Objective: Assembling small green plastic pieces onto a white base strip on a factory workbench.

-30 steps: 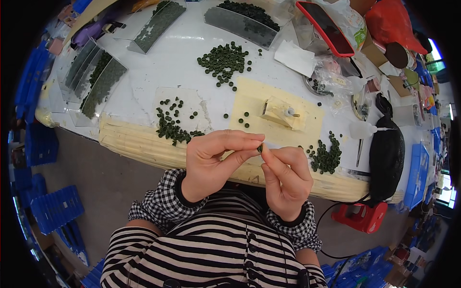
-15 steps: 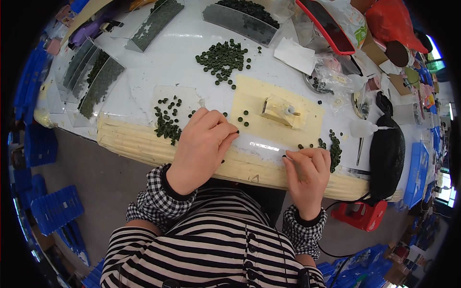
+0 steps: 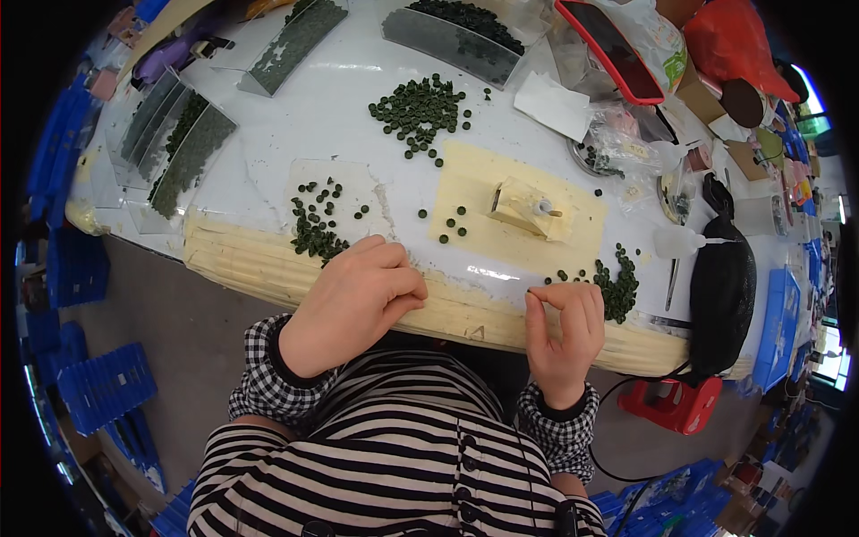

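My left hand (image 3: 353, 304) is over the padded front edge of the table, its thumb and forefinger pinched together; whatever may be between them is hidden. Farther right, the thumb and forefinger of my right hand (image 3: 568, 336) also meet in a pinch, with only a speck of dark showing at the tips. Beyond the left hand lies a heap of small dark green pieces (image 3: 315, 240). Several round green pieces (image 3: 461, 211) sit apart near the yellow sheet (image 3: 582, 210). On that sheet stands a tape-wrapped block (image 3: 523, 210) with a small peg. Another green heap (image 3: 617, 291) lies beside the right hand.
A larger pile of green discs (image 3: 416, 112) is farther back. Clear trays (image 3: 447, 40) of green pieces line the far and left sides. On the right are a red-cased phone (image 3: 613, 49), a white squeeze bottle (image 3: 677, 240), tweezers (image 3: 671, 285) and a black bag (image 3: 721, 295).
My left hand has drawn back toward the table's front edge. The dark piece at its fingertips was let go, and one more disc lies by the yellow sheet. My right hand barely shifted.
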{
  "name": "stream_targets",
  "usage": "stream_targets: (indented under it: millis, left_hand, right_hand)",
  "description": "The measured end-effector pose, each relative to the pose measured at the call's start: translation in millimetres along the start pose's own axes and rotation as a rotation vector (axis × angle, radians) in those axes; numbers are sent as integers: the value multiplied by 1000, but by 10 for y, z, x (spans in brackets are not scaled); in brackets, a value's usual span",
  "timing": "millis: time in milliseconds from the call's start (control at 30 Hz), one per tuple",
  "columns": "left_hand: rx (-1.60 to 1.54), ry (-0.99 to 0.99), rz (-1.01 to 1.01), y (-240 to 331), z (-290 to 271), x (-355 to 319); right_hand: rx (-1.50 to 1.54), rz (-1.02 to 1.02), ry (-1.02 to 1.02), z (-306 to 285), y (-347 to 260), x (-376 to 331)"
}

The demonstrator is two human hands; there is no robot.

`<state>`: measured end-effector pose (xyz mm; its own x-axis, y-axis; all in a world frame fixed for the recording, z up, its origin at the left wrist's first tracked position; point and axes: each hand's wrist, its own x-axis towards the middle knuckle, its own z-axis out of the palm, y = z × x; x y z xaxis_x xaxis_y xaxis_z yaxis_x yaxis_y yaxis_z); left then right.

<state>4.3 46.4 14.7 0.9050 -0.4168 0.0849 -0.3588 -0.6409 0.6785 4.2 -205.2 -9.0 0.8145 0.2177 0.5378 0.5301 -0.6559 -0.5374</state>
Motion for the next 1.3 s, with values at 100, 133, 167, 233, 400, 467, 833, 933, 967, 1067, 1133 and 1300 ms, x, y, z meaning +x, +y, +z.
stream_targets:
  millis: [100,133,167,233,400,467,833,933,967,1067,1133,1300]
  left_hand:
    - [59,65,28,36,0,37]
    - [-37,110,1,54,9,48]
    - [-133,155,-27,76,23,61]
    - [-337,204,-63,120,56,81]
    - [-1068,166,-121,222,258,130]
    - [-1311,67,-223,226,306,141]
    - [-1528,-19,-256,214,514,181]
    - [-1493,49,-311,298,497,184]
    - [-1477,56,-305,304,494,180]
    - [-1446,79,-284,295,486,164]
    - [-1446,92,-269,268,510,154]
    - [-1403,111,-214,242,555,134]
  right_hand:
    - [106,73,6,8,-54,-4]
    - [172,124,-4,6,-68,-16]
    - [239,175,-14,2,-81,-33]
    - [395,296,-35,9,-109,-67]
    - [852,546,-78,35,-206,-62]
    - [965,602,-75,22,-267,-28]
    - [815,484,-1,56,-245,-23]
    - [745,458,37,73,-266,-24]
    - [721,441,54,85,-272,-20]
    - [644,378,92,96,-288,5]
    - [603,342,108,99,-291,13]
    - [534,278,114,100,-305,29]
